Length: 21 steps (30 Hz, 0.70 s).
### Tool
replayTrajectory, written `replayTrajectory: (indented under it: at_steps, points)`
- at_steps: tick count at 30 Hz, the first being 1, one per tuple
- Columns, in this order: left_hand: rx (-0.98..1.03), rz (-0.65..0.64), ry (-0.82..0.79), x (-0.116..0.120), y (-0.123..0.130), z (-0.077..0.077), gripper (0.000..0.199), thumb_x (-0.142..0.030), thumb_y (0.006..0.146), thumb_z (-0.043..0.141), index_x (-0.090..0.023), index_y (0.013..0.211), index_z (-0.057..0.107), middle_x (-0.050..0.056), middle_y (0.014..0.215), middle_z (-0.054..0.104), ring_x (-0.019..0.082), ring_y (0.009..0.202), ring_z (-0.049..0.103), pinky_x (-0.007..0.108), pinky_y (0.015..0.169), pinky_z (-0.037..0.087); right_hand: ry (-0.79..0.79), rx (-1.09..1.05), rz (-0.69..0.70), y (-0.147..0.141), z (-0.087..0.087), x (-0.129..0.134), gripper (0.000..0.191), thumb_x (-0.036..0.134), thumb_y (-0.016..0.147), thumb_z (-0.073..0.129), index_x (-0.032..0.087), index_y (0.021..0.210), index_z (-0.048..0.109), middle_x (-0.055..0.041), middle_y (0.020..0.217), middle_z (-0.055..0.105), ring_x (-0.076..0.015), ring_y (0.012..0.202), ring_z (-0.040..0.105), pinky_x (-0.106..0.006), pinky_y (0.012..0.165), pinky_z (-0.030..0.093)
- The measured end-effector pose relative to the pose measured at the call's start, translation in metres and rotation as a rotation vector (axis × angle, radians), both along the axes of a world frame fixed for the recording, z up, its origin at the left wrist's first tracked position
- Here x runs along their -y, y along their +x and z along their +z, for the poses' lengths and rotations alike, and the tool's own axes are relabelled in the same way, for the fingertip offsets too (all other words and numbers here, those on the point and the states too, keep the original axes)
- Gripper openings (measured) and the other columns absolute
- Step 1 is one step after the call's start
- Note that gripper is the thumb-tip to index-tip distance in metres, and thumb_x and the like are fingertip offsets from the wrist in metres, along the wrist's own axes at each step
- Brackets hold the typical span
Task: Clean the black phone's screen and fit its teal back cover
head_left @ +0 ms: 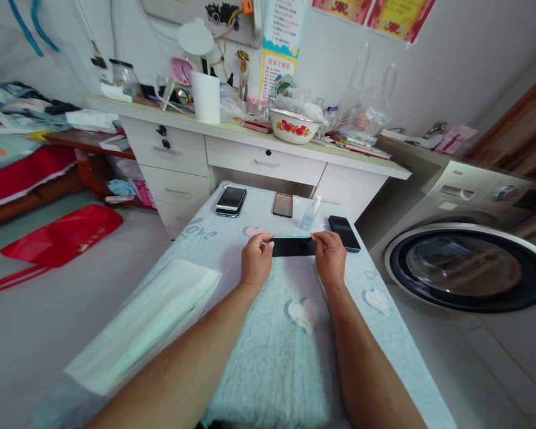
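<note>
A smartphone [293,246] with a dark screen is held sideways between my two hands, above the cloth-covered table [268,369]. My left hand [256,259] pinches its left end between thumb and fingers. At the opposite end, my right hand [330,256] grips it the same way. Just beyond the phone stands a clear spray bottle [310,213]. A brownish phone case [283,204] lies farther back. To the right rests another dark phone [345,233], close to my right hand. Stacked phones [231,200] sit at the back left.
A pack of white tissues [149,322] lies along the table's left side. Behind stands a white desk [232,149] bearing a flowered bowl [293,126] and a paper roll [206,98]. A washing machine [473,232] is at the right. A red bag [67,235] lies on the floor.
</note>
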State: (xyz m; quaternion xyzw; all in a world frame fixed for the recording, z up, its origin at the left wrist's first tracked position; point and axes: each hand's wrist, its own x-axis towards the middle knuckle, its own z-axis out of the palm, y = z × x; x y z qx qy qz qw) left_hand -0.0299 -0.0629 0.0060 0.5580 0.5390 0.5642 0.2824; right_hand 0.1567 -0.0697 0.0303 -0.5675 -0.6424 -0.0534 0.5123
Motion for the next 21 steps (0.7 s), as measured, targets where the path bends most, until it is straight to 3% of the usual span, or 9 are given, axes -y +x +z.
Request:
replayTrajectory:
  at_steps: [21]
  points:
    - [0.018, 0.007, -0.009, -0.001, 0.0, -0.001, 0.019, -0.019, 0.079, 0.057, -0.017, 0.094, 0.068, 0.004, 0.091, 0.07, 0.014, 0.073, 0.06, 0.028, 0.076, 0.049, 0.013, -0.072, -0.066, 0.012, -0.008, -0.006, 0.022, 0.02, 0.085, 0.048, 0.018, 0.085, 0.07, -0.0084, 0.088, 0.067, -0.0205, 0.085, 0.063, -0.036, 0.084, 0.049]
